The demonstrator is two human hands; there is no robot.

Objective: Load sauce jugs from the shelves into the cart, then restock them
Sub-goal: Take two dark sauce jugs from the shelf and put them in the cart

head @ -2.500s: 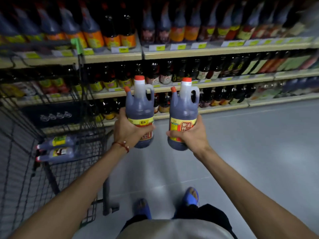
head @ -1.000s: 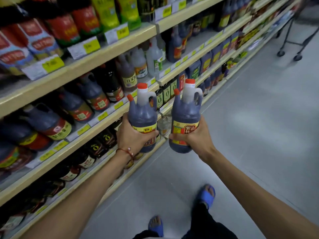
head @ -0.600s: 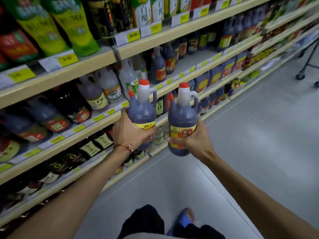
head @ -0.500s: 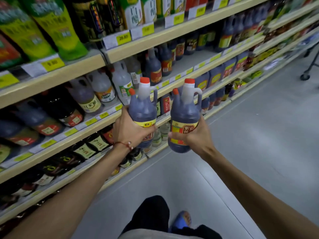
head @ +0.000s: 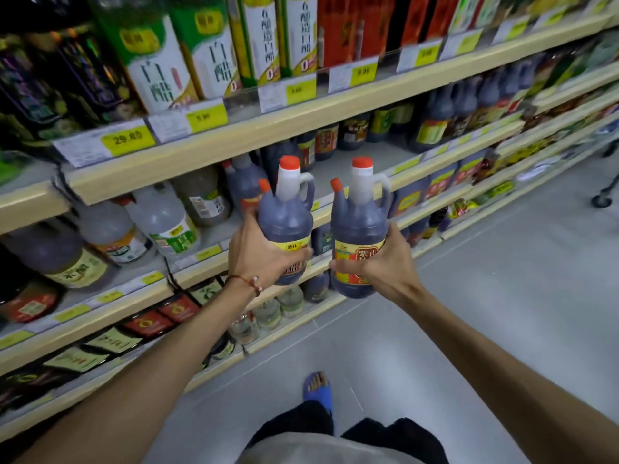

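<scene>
Shelves point(head: 234, 142) now fill our view, the cart gone from sight; our left hand point(head: 258, 259) fingers clasp the left jug point(head: 284, 222), our right hand point(head: 385, 262) the right jug point(head: 358, 229), both upright. Restocking seems under way.

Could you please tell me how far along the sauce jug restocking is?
Loading looks done: both jugs are out at the shelves. In hand: the left grip holds the left jug, the right grip the right jug, both upright. Left: neither stands on a shelf yet; the bare shelf patch behind them seems likely.
</scene>
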